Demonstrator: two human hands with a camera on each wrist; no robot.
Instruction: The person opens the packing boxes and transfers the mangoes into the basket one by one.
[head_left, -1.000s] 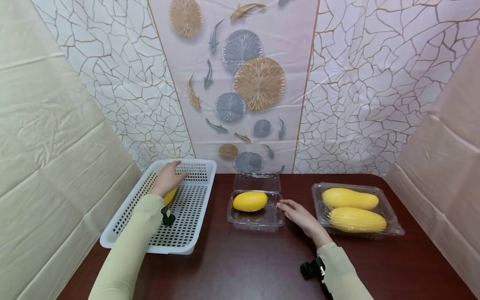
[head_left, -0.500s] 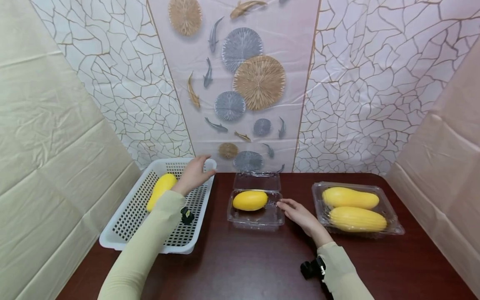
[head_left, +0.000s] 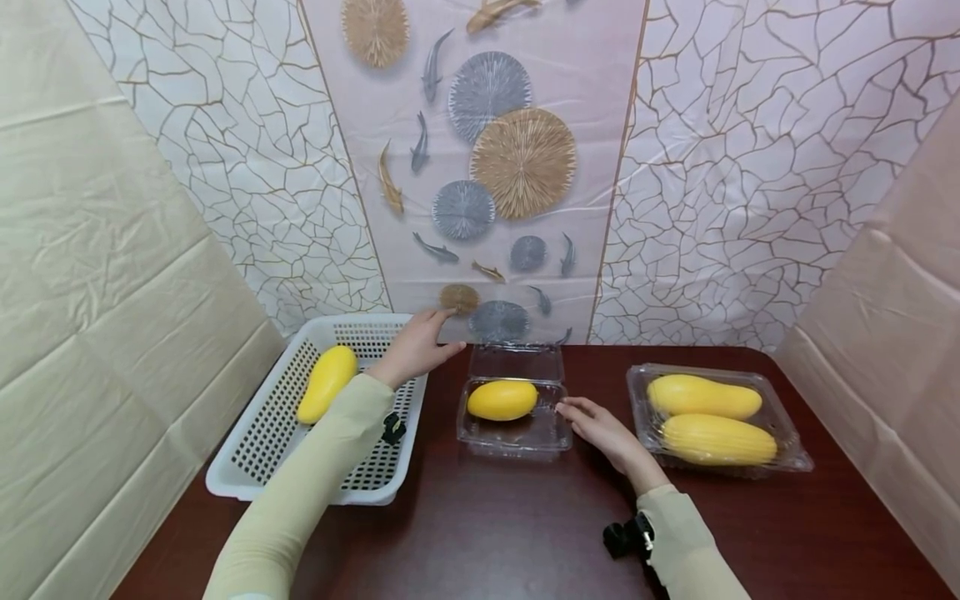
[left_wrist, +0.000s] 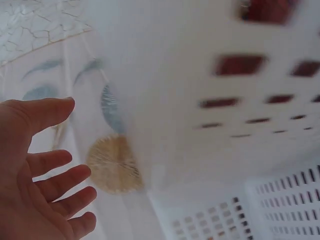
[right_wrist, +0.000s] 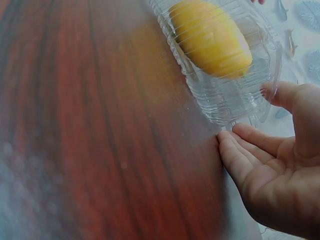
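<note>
Dark table [head_left: 480,533] beneath, the loose left hand [head_left: 416,347] has left the basket [head_left: 367,497], bringing nothing toward the clear box [head_left: 517,436], which the relaxed right hand [head_left: 603,432] apparently only touches.

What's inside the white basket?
One yellow squash-like item lies in the white basket. The left sleeve crosses in front, hiding part of the floor in the head view; can't tell what, if anything, lies behind it.
</note>
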